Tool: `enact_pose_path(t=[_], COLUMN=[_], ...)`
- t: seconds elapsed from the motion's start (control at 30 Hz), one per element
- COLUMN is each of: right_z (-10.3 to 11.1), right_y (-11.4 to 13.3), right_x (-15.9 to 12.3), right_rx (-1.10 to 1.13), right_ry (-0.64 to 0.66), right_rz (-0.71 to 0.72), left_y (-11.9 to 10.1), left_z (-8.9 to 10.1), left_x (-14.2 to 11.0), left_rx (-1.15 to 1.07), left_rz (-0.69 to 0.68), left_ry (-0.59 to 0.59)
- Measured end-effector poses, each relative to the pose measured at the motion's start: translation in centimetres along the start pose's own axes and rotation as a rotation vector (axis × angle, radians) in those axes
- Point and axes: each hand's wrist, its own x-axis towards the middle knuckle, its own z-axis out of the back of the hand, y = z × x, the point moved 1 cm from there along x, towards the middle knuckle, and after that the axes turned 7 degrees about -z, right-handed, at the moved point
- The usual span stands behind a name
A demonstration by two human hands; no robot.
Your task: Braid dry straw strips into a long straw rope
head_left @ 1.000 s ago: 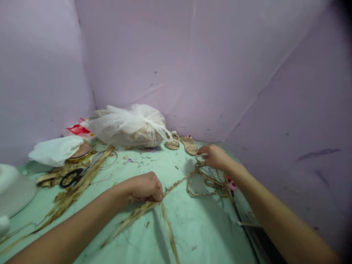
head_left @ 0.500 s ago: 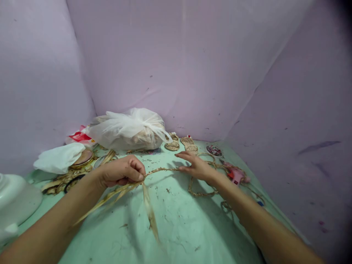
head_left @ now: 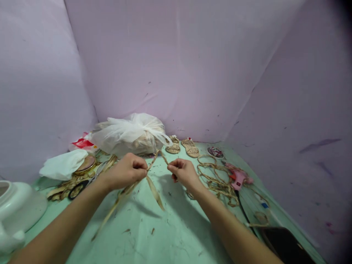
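Both hands are on one thin braided cord (head_left: pixel 154 158) of dry, straw-coloured fibre. My left hand (head_left: pixel 128 169) is closed, pinching the braid where it splits into loose flat strands (head_left: pixel 154 192) that hang down and to the left. My right hand (head_left: pixel 184 172) is closed too, thumb and fingers pinching the braid a short way to the right. Between the hands the cord bends up into a peak above the table. More of the finished braid lies in loose loops (head_left: pixel 216 176) beside my right hand.
Tied white plastic bag (head_left: pixel 129 134) and two small woven soles (head_left: pixel 190 148) stand at the back. At right are a dish of beads (head_left: pixel 215 152), a pink glue gun (head_left: pixel 238 178) and a black phone (head_left: pixel 286 245). At left lie scissors (head_left: pixel 78 189) and a white pot (head_left: pixel 22 205).
My right hand, open with fingers spread before, has closed on the braid and come nearer my left hand. The stretch of cord between them has gone from nearly straight to a raised bend.
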Motion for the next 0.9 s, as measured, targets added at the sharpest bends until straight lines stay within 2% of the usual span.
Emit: enact_pose_path(t=[0.13, 0.27, 0.33, 0.43, 0.5, 0.6, 0.7, 0.77, 0.9], right_z=[-1.3, -1.5, -1.4, -1.0, -0.4, 0.5, 1.0, 0.9, 0.2], right_y=[0.4, 1.1, 1.4, 1.7, 1.8, 2.1, 2.2, 2.2, 1.4], right_x=[-2.3, -4.0, -4.3, -4.1, -4.0, -4.1, -4.5, -4.8, -5.3], right_rx=[-0.034, -0.022, 0.010, 0.155, 0.219, 0.213, 0.178, 0.170, 0.121], right_ry=[0.140, 0.245, 0.198, 0.105, 0.104, 0.150, 0.253, 0.368, 0.599], right_rz=[0.111, 0.168, 0.172, 0.079, 0.029, 0.028, 0.050, 0.028, -0.244], left_y=[-2.2, -2.5, -2.3, -2.1, -2.0, -1.6, -0.9, -0.4, 0.1], left_z=[-2.2, -4.4, -5.1, -5.2, -4.7, -3.7, -3.0, -2.8, -3.3], left_x=[-0.7, -1.0, -0.9, -0.8, -0.7, -0.4, 0.1, 0.3, 0.3], left_rx=[0.569, 0.837, 0.887, 0.917, 0.941, 0.973, 0.980, 0.984, 0.960], left_rz=[-0.142, -0.284, -0.318, -0.314, -0.269, -0.201, -0.180, -0.192, -0.301], left_ry=[-0.096, 0.016, 0.078, 0.119, 0.105, 0.064, 0.031, -0.006, -0.096])
